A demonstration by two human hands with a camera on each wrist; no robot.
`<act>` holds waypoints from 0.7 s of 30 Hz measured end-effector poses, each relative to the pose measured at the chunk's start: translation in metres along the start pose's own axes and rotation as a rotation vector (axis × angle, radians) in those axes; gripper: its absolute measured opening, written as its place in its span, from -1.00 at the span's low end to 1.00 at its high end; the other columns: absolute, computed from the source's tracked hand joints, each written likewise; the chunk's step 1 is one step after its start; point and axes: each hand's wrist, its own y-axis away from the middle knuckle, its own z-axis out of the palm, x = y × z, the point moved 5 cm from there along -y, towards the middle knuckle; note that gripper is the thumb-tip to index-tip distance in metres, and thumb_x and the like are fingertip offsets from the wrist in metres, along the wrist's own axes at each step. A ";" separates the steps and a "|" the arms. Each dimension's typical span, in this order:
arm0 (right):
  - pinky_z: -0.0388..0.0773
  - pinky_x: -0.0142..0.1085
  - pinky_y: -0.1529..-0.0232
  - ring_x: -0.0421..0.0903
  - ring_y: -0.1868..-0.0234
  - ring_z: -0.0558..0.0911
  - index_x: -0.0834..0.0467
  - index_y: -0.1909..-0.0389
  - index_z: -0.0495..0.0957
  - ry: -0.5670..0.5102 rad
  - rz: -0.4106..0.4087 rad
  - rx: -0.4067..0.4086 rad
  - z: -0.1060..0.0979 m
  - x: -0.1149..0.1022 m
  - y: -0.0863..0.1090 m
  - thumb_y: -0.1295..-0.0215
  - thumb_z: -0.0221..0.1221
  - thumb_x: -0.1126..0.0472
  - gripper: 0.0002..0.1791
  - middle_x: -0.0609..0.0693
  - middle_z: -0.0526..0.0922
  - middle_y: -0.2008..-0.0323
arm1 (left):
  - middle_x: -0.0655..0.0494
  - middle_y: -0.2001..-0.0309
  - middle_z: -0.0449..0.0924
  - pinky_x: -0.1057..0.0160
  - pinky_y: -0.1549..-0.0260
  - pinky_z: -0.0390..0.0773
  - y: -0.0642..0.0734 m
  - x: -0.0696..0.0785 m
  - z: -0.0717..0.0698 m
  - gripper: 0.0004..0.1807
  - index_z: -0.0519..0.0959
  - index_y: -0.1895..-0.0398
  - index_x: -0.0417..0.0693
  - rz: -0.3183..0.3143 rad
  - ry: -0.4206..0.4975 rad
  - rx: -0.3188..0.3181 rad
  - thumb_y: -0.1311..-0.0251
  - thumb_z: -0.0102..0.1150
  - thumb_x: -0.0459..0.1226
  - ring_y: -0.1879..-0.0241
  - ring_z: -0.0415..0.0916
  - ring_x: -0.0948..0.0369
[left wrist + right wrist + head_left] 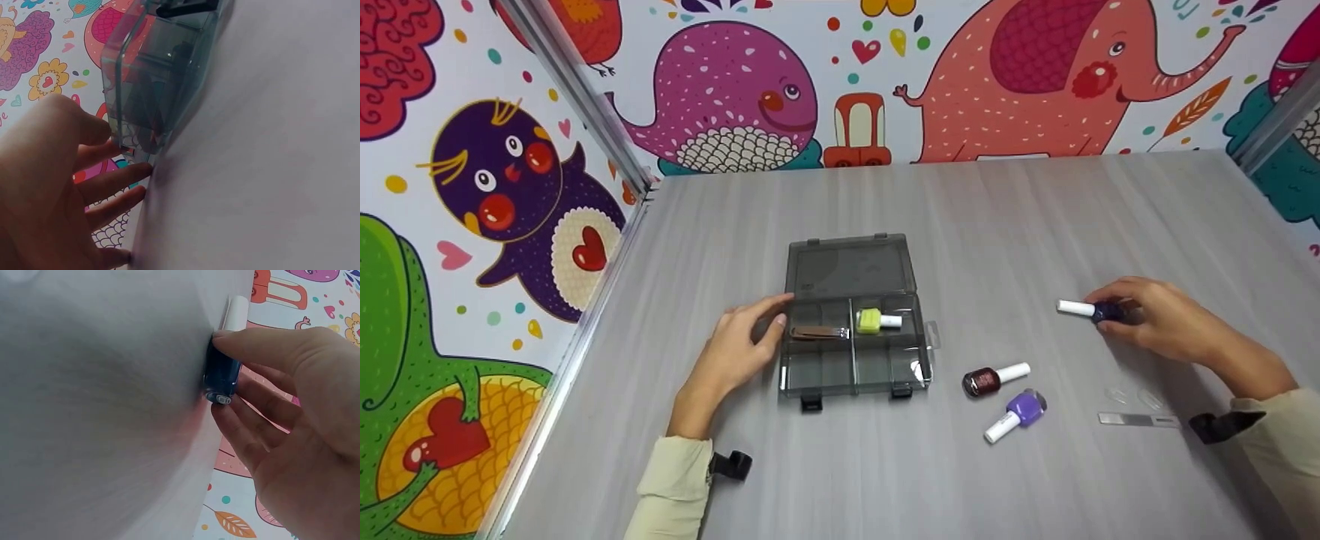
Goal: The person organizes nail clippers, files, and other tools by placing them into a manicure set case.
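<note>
On the right side of the table, my right hand (1170, 319) grips a dark blue nail polish bottle (1106, 311) with a white cap. The right wrist view shows the thumb on one side of this lying bottle (222, 374) and fingers on the other. My left hand (736, 341) is at the left edge of a grey see-through box (817, 375), fingers extended and spread. The box's lid (851, 266) is folded back. Inside it lie a nail clipper (817, 332) on the left and a yellow nail polish bottle (877, 321) on the right.
Right of the box lie a dark red nail polish bottle (982, 382) and a purple nail polish bottle (1026, 409). Nearer the right forearm is a flat silver strip (1136, 420), with small clear pieces (1117, 396) behind it. Printed walls (870, 75) border the table.
</note>
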 end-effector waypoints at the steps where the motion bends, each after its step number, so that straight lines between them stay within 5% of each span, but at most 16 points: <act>1: 0.79 -0.26 0.03 -0.13 0.14 0.67 0.07 -0.11 0.78 0.002 0.003 -0.001 0.000 0.000 0.000 -0.16 0.57 0.38 -0.53 -0.05 0.78 0.07 | 0.13 -0.49 0.58 -0.24 -0.57 0.38 0.000 0.000 0.000 -0.54 0.55 -0.52 0.25 0.002 0.000 -0.001 -0.65 0.09 -0.04 -0.53 0.47 -0.04; 6: 0.67 -0.51 0.04 -0.18 0.17 0.68 0.07 -0.09 0.79 0.029 0.002 0.013 0.000 -0.001 0.000 -0.15 0.57 0.39 -0.54 -0.10 0.78 0.10 | 0.15 -0.49 0.57 -0.28 -0.63 0.24 0.001 0.002 -0.001 -0.53 0.55 -0.53 0.25 0.005 -0.007 -0.004 -0.65 0.08 -0.04 -0.55 0.45 -0.02; 13: 0.83 -0.15 0.08 -0.13 0.17 0.70 0.19 -0.12 0.76 0.023 0.000 0.010 0.001 -0.003 -0.004 -0.17 0.55 0.41 -0.54 0.00 0.80 0.10 | 0.16 -0.47 0.60 -0.24 -0.60 0.31 0.001 0.001 -0.001 -0.55 0.55 -0.52 0.25 0.008 -0.015 0.007 -0.66 0.08 -0.06 -0.53 0.48 -0.01; 21: 0.64 -0.43 0.21 -0.19 0.23 0.58 0.16 -0.08 0.79 0.065 -0.031 0.058 0.002 -0.004 -0.002 -0.14 0.58 0.38 -0.55 -0.07 0.76 0.15 | 0.15 -0.49 0.58 -0.29 -0.64 0.20 0.001 0.000 0.001 -0.54 0.54 -0.53 0.27 -0.005 -0.022 0.001 -0.65 0.08 -0.04 -0.55 0.45 -0.03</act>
